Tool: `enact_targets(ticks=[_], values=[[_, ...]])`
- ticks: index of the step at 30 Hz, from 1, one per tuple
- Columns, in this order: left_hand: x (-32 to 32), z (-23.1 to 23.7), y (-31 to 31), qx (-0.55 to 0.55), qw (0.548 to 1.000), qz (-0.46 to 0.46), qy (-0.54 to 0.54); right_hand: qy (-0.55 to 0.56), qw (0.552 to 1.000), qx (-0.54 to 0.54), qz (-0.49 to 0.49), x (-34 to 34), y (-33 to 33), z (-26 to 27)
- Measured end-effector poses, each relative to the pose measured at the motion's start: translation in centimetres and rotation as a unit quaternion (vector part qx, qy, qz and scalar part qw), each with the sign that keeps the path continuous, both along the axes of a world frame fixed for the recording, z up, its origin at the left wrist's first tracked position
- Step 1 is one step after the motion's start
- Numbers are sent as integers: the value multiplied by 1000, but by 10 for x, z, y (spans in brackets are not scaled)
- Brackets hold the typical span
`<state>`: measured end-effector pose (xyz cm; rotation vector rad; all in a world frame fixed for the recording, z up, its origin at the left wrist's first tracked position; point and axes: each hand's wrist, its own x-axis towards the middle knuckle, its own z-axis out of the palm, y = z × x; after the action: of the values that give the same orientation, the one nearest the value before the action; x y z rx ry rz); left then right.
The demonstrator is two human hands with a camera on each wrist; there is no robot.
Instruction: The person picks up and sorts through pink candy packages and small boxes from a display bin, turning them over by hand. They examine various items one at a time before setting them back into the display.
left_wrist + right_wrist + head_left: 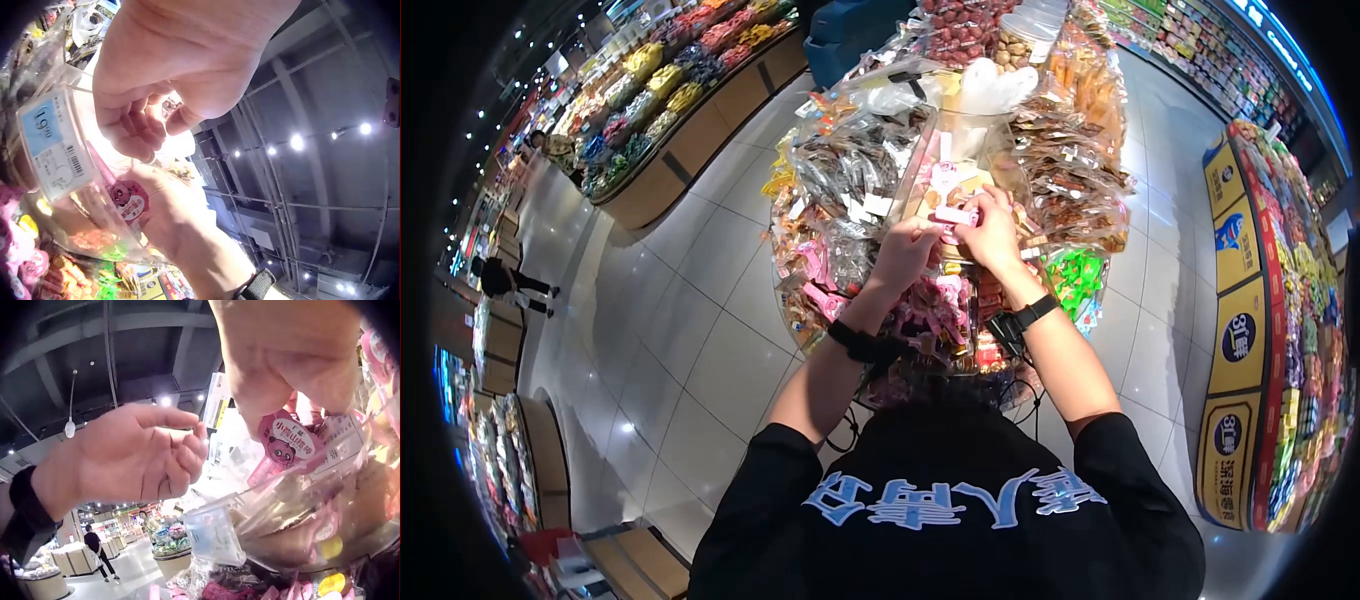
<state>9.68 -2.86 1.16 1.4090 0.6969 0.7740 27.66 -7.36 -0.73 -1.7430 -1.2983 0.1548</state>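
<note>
A small pink-and-white snack packet (956, 215) with a round pink bear label (289, 442) is in my right hand (992, 232), which grips it over a clear plastic bin. White printed stickers show beside the label. My left hand (908, 252) is just left of the packet, its fingers curled in toward the thumb. In the right wrist view the left hand (144, 453) shows nothing between thumb and forefinger. In the left wrist view the curled fingers (140, 128) overlap the right hand (187, 215). Below both hands lie more pink packets (925, 315).
The clear bin wall carries a blue-and-white price tag (53, 145). Dark wrapped snacks (840, 165) are heaped left, brown packets (1070, 170) right and green packets (1078, 280) nearer. A yellow-fronted display (1238, 330) stands across the aisle; a person (510, 280) is far left.
</note>
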Motion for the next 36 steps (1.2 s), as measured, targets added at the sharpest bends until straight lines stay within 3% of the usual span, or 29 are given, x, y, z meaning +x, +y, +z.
enact_targets(ticks=[3, 6, 9, 13, 17, 24, 27, 29, 32, 33, 36], values=[[0, -4, 3, -18, 999, -24, 30, -4, 999, 34, -13, 8, 4, 10], [5, -6, 4, -81, 995, -33, 46, 83, 994, 64, -27, 16, 8, 14], [9, 2, 4, -148, 988, -49, -5, 108, 990, 87, -36, 23, 11, 12], [13, 10, 24, -302, 938, -165, -39, 220, 948, 197, 116, 18, 8, 20], [14, 13, 35, -333, 901, -260, -102, 47, 973, 154, 165, -1, -20, 54], [17, 9, 35, -327, 874, -307, -189, 16, 973, 188, 134, 8, -20, 52], [25, -19, 40, -322, 900, -222, -191, 9, 975, 211, 72, 12, -12, 43], [23, 13, 25, -311, 910, -200, -187, 8, 975, 223, 9, 10, -6, 39], [18, -16, 47, -169, 928, -290, -163, 34, 964, 258, -57, 15, 5, 22], [20, -12, 43, -90, 955, -252, -125, 53, 962, 261, -55, 17, 5, 20], [22, 6, 33, -229, 949, -149, -156, 91, 964, 247, -29, 24, 6, 10]])
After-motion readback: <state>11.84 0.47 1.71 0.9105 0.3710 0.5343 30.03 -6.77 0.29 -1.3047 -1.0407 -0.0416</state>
